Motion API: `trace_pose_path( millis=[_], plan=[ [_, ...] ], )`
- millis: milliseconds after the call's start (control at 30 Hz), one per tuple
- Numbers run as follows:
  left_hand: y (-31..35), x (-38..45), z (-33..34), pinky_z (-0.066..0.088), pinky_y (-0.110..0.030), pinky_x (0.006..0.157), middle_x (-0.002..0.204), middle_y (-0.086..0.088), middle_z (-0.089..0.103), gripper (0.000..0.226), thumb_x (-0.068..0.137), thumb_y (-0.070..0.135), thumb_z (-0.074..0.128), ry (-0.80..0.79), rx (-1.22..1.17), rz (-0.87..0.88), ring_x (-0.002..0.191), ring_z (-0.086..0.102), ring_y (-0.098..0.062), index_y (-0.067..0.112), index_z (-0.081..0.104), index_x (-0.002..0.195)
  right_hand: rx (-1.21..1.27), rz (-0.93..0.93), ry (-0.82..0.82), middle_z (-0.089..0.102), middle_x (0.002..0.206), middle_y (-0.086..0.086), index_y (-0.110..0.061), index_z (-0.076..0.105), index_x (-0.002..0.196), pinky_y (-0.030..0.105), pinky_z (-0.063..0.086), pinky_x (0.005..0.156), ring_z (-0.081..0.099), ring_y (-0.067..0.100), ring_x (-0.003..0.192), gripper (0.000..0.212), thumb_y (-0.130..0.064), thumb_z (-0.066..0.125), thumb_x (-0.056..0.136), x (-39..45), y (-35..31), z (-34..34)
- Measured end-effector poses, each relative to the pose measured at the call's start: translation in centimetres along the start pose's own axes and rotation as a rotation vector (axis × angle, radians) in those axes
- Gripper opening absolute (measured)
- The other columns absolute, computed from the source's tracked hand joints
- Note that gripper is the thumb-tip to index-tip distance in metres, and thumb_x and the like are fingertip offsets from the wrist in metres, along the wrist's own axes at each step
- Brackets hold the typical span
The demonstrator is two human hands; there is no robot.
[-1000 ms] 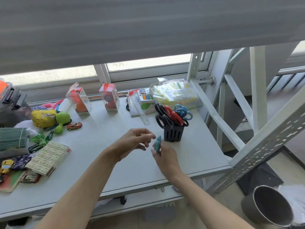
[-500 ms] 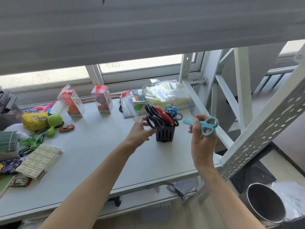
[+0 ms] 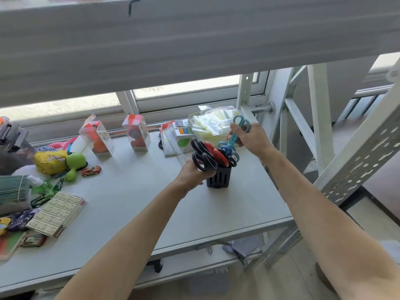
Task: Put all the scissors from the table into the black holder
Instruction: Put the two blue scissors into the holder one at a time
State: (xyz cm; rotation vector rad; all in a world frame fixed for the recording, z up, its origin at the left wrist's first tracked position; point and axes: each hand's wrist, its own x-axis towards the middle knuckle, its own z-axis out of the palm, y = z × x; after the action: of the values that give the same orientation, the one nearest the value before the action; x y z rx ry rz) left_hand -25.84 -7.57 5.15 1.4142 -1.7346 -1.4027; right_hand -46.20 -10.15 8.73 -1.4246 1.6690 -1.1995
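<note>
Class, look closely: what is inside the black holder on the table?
The black holder holds scissors, handles up: black scissors, red scissors, blue scissors. Their blades are hidden inside. The right hand lowers teal scissors in.

The table (image 3: pixel 121 198) top is smooth, matt, pale grey. The holder (image 3: pixel 218 179) looks like matt black slotted plastic. The scissors (image 3: pixel 213 155) in it have glossy plastic handles, black, red and blue; the teal scissors (image 3: pixel 239 131) have smooth plastic loops. Two boxes (image 3: pixel 136 133) by the window are clear, shiny plastic. The bag (image 3: pixel 213 122) is thin, crinkled, glossy film. The toy car (image 3: pixel 91 171) has a shiny painted finish. The frame (image 3: pixel 355 163) at right is white-painted perforated metal. The carton (image 3: pixel 57 213) looks like printed matt card.
</note>
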Motion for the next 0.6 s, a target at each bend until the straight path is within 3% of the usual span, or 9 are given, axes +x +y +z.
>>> trace_pose_path(
  millis=[133,300,400,500,600],
  plan=[
    [-0.1,0.3,0.5,0.055,-0.039,0.076,0.110,-0.015,0.070,0.024,0.087,0.011,0.067,0.033,-0.047,0.001,0.095,0.062,-0.024,0.015,0.064,0.111,-0.041,0.016,-0.067,0.075,0.084,0.016,-0.009,0.071,0.074,0.033,0.057,0.070,0.067,0.021,0.067,0.054,-0.056,0.051,0.092,0.5,-0.1,0.2],
    [-0.3,0.4,1.0,0.054,-0.038,0.076,0.114,-0.024,0.067,0.025,0.090,0.008,0.062,0.030,-0.050,0.021,0.092,0.059,-0.023,0.009,0.066,0.114,-0.255,-0.091,-0.228,0.072,0.079,0.011,-0.006,0.069,0.080,0.048,0.055,0.080,0.067,0.030,0.074,0.056,-0.057,0.048,0.092,-0.2,0.9,1.4],
    [-0.4,0.6,1.2,0.055,-0.039,0.075,0.114,-0.023,0.068,0.025,0.089,0.007,0.063,0.050,-0.033,0.010,0.090,0.060,-0.024,0.008,0.066,0.114,-0.263,-0.079,-0.246,0.067,0.075,0.009,-0.003,0.063,0.079,0.045,0.050,0.076,0.060,0.025,0.070,0.059,-0.057,0.048,0.092,-0.9,1.7,1.9],
    [-0.7,0.7,1.1,0.053,-0.029,0.067,0.114,-0.014,0.071,0.030,0.085,0.007,0.067,0.050,-0.011,0.020,0.092,0.062,-0.021,0.011,0.067,0.115,-0.204,-0.100,-0.250,0.056,0.071,-0.001,-0.006,0.059,0.076,0.035,0.041,0.070,0.050,0.014,0.066,0.062,-0.065,0.043,0.089,-1.8,1.6,1.5],
    [-1.0,0.7,0.5,0.058,-0.038,0.081,0.109,-0.005,0.074,0.035,0.075,0.012,0.071,0.052,0.026,0.095,0.102,0.067,-0.020,0.017,0.070,0.110,-0.057,-0.118,-0.244,0.064,0.096,-0.014,-0.026,0.067,0.104,0.023,0.044,0.081,0.059,0.002,0.090,0.056,-0.069,0.034,0.090,-3.3,1.3,0.7]
  ],
)
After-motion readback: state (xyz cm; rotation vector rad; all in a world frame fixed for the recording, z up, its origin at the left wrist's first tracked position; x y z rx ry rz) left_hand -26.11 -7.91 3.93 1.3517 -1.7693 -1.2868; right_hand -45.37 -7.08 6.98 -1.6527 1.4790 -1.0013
